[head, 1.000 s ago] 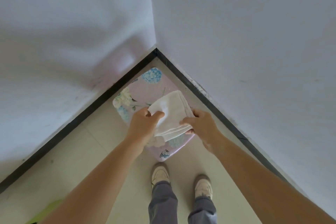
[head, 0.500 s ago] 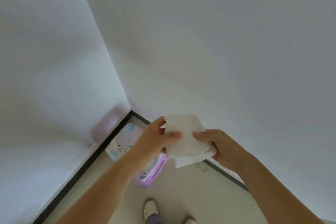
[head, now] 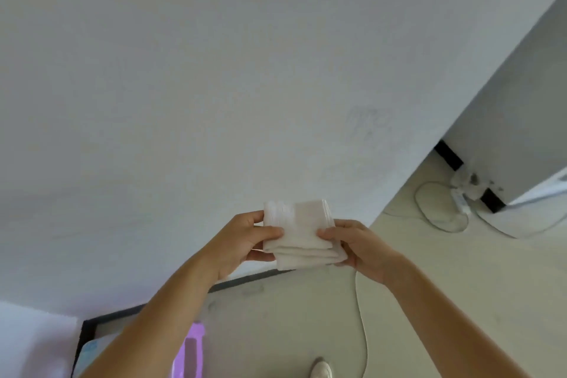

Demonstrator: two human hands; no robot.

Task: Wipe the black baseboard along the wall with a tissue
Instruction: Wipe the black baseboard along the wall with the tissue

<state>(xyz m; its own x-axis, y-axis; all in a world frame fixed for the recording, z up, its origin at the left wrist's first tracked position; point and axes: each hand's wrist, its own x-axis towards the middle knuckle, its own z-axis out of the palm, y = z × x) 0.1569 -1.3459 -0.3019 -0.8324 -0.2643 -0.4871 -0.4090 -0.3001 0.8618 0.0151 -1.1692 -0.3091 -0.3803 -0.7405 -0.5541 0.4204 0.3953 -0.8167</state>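
A folded white tissue (head: 302,232) sits at the middle of the frame, held up in front of the white wall (head: 214,86) between both hands; it is a thick layered stack, its folded edges showing along the lower side. The left hand (head: 245,239) holds its left edge, thumb lying across the front face and fingers curled behind; that grip is narrow and closed on the tissue. The right hand (head: 359,247) takes the right edge the same way, thumb on the front, fingers beneath; its grip is likewise closed on the tissue. The black baseboard (head: 245,280) runs along the foot of the wall just below the hands in the picture, partly hidden by the left forearm, and turns a corner at the lower left; the tissue is clear of it. A purple box (head: 191,353) stands on the pale floor (head: 460,285) at the lower left, against that corner. A thin white cable (head: 363,322) trails down the floor below the right hand; a white power strip (head: 460,202) lies at the right edge of the frame; the toe of a white shoe (head: 320,371) shows at the bottom.
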